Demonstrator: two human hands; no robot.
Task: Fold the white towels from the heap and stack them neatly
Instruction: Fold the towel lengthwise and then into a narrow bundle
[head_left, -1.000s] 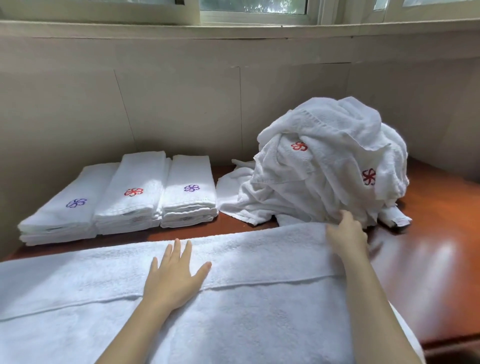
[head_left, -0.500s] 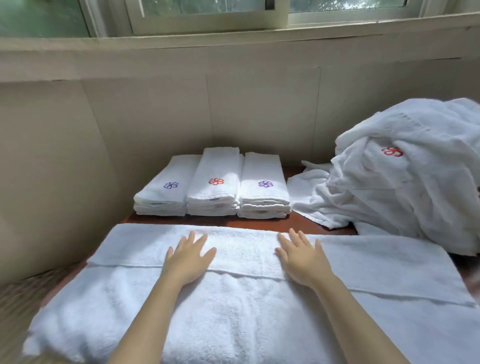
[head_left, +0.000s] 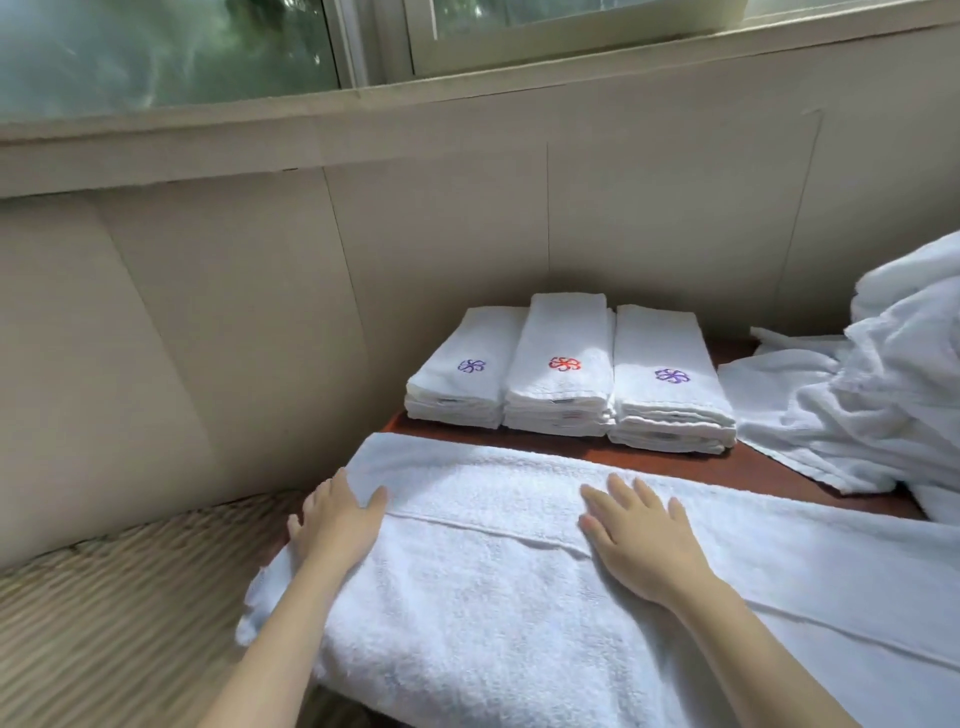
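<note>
White terry is pressed flat under the right hand (head_left: 634, 540), which is laid palm down, fingers straight and slightly spread, near the middle of the towel (head_left: 493, 613). The left hand (head_left: 337, 519) is set on the towel's left end, its thumb held apart on top of the cloth and its fingers stretched straight over the end edge; nothing is pinched by it.

The towel is laid lengthwise across the near part of the bench (head_left: 753, 467), doubled over so that a hemmed edge runs from the left thumb to beneath the right palm. Its left end is draped past the bench's end, and its right part is cut off by the frame.

Behind it, in the bench's far left corner, three stacks (head_left: 561, 384) of folded towels are lined up side by side, touching, against the wall (head_left: 467, 218). A purple flower mark is borne by the outer two and a red one by the middle one. To the right, the heap (head_left: 857, 405) of unfolded towels is piled on the red-brown wood, just beside the right stack. A woven striped surface (head_left: 104, 597) is seen left of the bench, and a window (head_left: 156, 52) above the wall.
</note>
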